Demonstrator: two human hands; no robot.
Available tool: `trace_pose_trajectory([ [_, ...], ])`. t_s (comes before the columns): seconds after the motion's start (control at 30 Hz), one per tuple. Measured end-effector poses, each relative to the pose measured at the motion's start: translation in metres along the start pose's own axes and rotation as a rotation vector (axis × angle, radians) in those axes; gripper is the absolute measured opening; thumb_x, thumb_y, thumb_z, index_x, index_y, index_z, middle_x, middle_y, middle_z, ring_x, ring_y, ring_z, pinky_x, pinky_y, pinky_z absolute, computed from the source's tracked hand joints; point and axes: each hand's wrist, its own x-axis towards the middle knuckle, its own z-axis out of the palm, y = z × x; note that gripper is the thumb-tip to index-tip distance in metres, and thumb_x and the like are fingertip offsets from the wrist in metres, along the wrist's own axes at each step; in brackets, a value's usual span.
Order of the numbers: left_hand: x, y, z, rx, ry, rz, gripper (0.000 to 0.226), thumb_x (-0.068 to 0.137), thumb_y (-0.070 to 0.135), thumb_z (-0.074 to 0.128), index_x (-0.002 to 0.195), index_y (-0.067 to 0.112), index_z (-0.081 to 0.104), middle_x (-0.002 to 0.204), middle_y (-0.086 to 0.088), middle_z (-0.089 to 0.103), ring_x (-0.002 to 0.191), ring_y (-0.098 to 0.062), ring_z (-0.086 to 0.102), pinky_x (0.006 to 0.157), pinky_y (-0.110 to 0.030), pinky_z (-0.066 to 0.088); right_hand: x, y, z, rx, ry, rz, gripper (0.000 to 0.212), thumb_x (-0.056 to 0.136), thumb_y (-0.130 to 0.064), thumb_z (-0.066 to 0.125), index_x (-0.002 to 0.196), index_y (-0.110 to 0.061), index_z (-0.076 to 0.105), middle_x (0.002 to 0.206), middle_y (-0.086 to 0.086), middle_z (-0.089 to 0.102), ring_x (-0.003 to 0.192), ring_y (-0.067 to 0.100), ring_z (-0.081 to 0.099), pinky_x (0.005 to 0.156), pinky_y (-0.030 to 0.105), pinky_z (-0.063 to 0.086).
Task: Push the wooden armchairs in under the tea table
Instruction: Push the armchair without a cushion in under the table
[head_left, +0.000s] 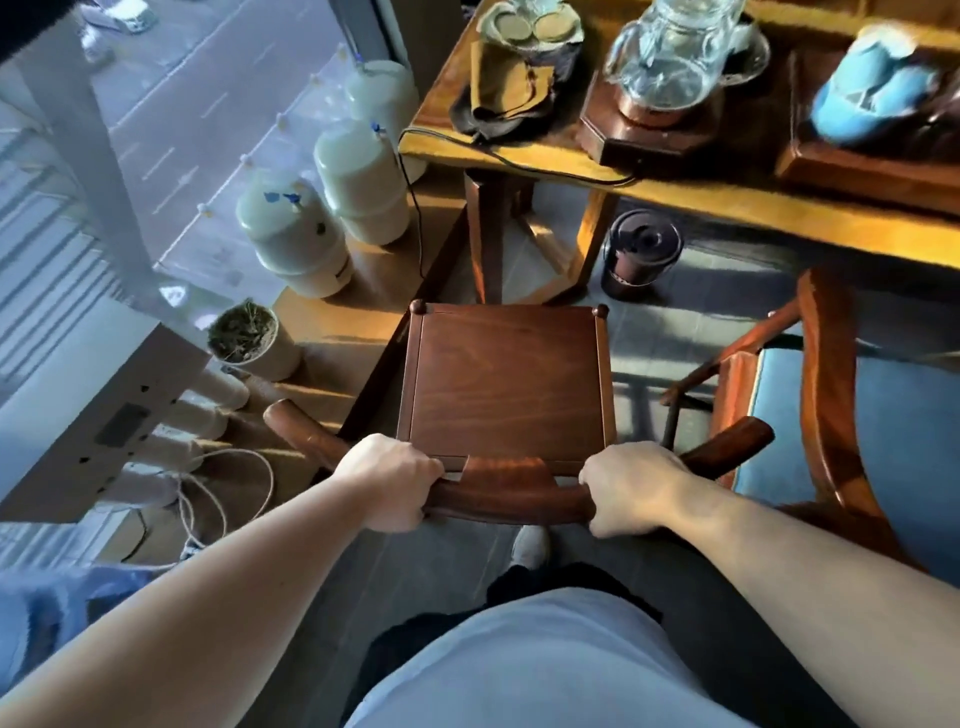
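You stand directly behind the wooden armchair (506, 384), with its curved back rail (511, 493) at your waist and its open seat facing the tea table (691, 202). This position is presumably chosen so that a push travels straight along the chair's axis toward the gap beneath the surface. Your left hand (389, 480) is closed around the back rail left of the centre splat, and your right hand (631, 488) is closed around it on the right. The even spacing should keep the chair from yawing as it moves. On both hands the fingers (434, 470) curl over the top of the rail and down its far side, so the rail lies inside the closed grip, against the palms, not at the fingertips. The chair's front edge sits near the table leg (480, 239) but not yet under the surface, so the push is judged to be at its start. A dark cylindrical bin (641, 254) stands on the floor ahead and to the right of the seat. A second armchair with a blue cushion (857, 415) stands just beside your right arm, also outside the table. Steer clear of the leg frame and the black cable (415, 218) hanging from the table's left end.
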Motion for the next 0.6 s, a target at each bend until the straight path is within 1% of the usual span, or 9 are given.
trace_pose_trajectory([
  [0.1,0.003,-0.015,0.001,0.031,0.004,0.019,0.025,0.063,0.033,0.047,0.086,0.028,0.056,0.067,0.005,0.058,0.054,-0.022,0.050,0.048,-0.029,0.035,0.007,-0.006,-0.007,0.021,-0.021,0.008,0.012,0.059,-0.035,0.055,0.067,-0.026,0.053,0.064,-0.005,0.059,0.060,0.021,0.059,0.063,0.039,0.058],
  [0.17,0.003,-0.019,0.001,0.033,0.001,0.037,0.023,0.065,0.032,0.048,0.086,0.028,0.055,0.065,0.006,0.055,0.052,-0.020,0.045,0.048,-0.029,0.035,0.005,-0.010,-0.010,0.026,-0.032,0.033,0.011,0.059,-0.034,0.055,0.067,-0.026,0.053,0.065,-0.005,0.058,0.060,0.022,0.059,0.063,0.037,0.057],
  [0.27,0.007,-0.022,0.005,0.049,0.014,0.082,0.023,0.064,0.031,0.046,0.085,0.028,0.054,0.065,0.005,0.057,0.051,-0.022,0.044,0.048,-0.029,0.035,0.005,-0.013,-0.009,0.022,-0.020,0.068,0.015,0.059,-0.036,0.057,0.070,-0.026,0.057,0.066,-0.006,0.059,0.064,0.023,0.059,0.060,0.033,0.051],
  [0.33,0.008,-0.024,0.005,0.055,0.025,0.117,0.027,0.063,0.033,0.045,0.087,0.027,0.056,0.063,0.004,0.055,0.051,-0.024,0.047,0.048,-0.029,0.034,0.004,-0.016,-0.012,0.028,-0.016,0.108,0.022,0.058,-0.037,0.059,0.076,-0.025,0.064,0.069,-0.006,0.062,0.067,0.024,0.061,0.061,0.031,0.050],
  [0.37,0.008,-0.025,0.005,0.052,0.036,0.132,0.027,0.063,0.033,0.046,0.087,0.027,0.056,0.066,0.003,0.058,0.054,-0.025,0.052,0.048,-0.029,0.035,0.002,-0.019,-0.013,0.029,-0.020,0.130,0.026,0.058,-0.037,0.061,0.080,-0.025,0.067,0.072,-0.005,0.065,0.070,0.024,0.063,0.062,0.031,0.049],
  [0.43,0.009,-0.027,0.007,0.042,0.053,0.151,0.026,0.065,0.032,0.048,0.089,0.027,0.056,0.072,0.001,0.064,0.060,-0.026,0.059,0.049,-0.029,0.036,0.002,-0.022,-0.014,0.030,-0.020,0.168,0.030,0.059,-0.037,0.064,0.086,-0.025,0.069,0.079,-0.003,0.067,0.076,0.026,0.064,0.064,0.030,0.049],
  [0.47,0.009,-0.028,0.008,0.049,0.056,0.170,0.026,0.065,0.030,0.049,0.089,0.027,0.056,0.073,0.001,0.064,0.060,-0.026,0.058,0.049,-0.029,0.036,0.000,-0.025,-0.012,0.050,-0.025,0.189,0.029,0.060,-0.037,0.065,0.085,-0.024,0.068,0.080,-0.003,0.067,0.078,0.026,0.064,0.067,0.031,0.051],
  [0.53,0.006,-0.033,0.011,0.075,0.066,0.212,0.026,0.065,0.029,0.050,0.090,0.028,0.056,0.068,0.003,0.061,0.055,-0.025,0.051,0.048,-0.029,0.035,-0.002,-0.036,-0.004,0.094,-0.050,0.211,0.027,0.060,-0.040,0.065,0.081,-0.023,0.065,0.079,-0.004,0.064,0.078,0.026,0.063,0.069,0.033,0.052],
  [0.6,0.004,-0.036,0.012,0.128,0.058,0.261,0.026,0.065,0.028,0.051,0.090,0.028,0.056,0.057,0.006,0.047,0.049,-0.022,0.043,0.046,-0.028,0.033,-0.008,-0.047,0.010,0.141,-0.055,0.247,0.025,0.057,-0.042,0.065,0.076,-0.025,0.060,0.075,-0.005,0.061,0.079,0.026,0.063,0.065,0.030,0.047],
])
